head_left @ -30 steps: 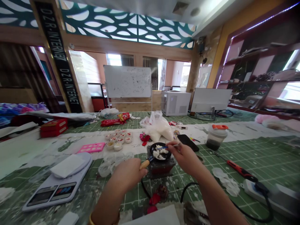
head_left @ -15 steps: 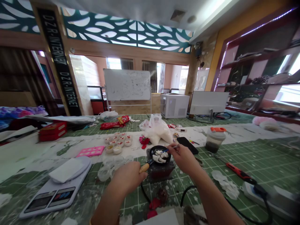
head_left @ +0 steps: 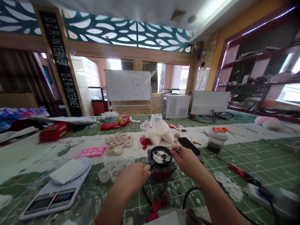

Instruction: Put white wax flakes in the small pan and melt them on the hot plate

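My left hand (head_left: 129, 182) grips the wooden handle of a small black pan (head_left: 154, 150). The pan sits on a small dark heater (head_left: 161, 170) near the middle of the green cutting mat. White chunks (head_left: 159, 156) lie inside the pan. My right hand (head_left: 186, 160) holds a thin stick (head_left: 172, 152), whose tip reaches into the pan among the chunks. A black cable (head_left: 187, 193) runs from the heater toward me, beside my right forearm.
A digital scale (head_left: 52, 188) stands at the left, with clear cups (head_left: 110, 168) and filled small moulds (head_left: 119, 140) behind. A plastic bag (head_left: 158, 128), a phone (head_left: 188, 145), a lidded jar (head_left: 217, 139) and a red tool (head_left: 243, 175) lie right. A power strip (head_left: 260, 193) sits far right.
The view has shifted slightly. My right hand has moved the stick a little within the pan, and the white chunks have shifted. My left hand keeps its hold on the handle.
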The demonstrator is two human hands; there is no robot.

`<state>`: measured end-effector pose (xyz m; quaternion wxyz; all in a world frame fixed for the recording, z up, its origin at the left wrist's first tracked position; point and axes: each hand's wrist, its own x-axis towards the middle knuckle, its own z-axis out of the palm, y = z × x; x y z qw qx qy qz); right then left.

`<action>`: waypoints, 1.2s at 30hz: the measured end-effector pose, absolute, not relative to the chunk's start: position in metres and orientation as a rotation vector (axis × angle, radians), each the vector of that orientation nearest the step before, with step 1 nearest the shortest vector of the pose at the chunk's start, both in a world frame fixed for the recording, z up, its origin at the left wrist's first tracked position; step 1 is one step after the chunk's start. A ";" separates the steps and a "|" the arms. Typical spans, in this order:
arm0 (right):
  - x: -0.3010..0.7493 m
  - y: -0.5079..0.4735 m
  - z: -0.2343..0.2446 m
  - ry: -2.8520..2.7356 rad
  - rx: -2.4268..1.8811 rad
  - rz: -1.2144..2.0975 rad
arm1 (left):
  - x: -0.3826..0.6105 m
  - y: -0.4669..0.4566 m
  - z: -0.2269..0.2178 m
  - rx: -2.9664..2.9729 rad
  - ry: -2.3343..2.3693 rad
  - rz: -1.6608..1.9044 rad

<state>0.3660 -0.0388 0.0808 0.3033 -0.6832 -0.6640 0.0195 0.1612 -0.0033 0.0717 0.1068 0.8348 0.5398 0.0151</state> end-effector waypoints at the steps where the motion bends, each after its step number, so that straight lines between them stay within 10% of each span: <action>1: 0.366 -0.039 0.081 -1.730 -1.812 0.057 | 0.161 -0.004 0.072 2.461 1.582 0.044; 36: 0.358 -0.030 0.070 -1.742 -1.639 0.139 | 0.162 -0.006 0.074 2.443 1.612 0.031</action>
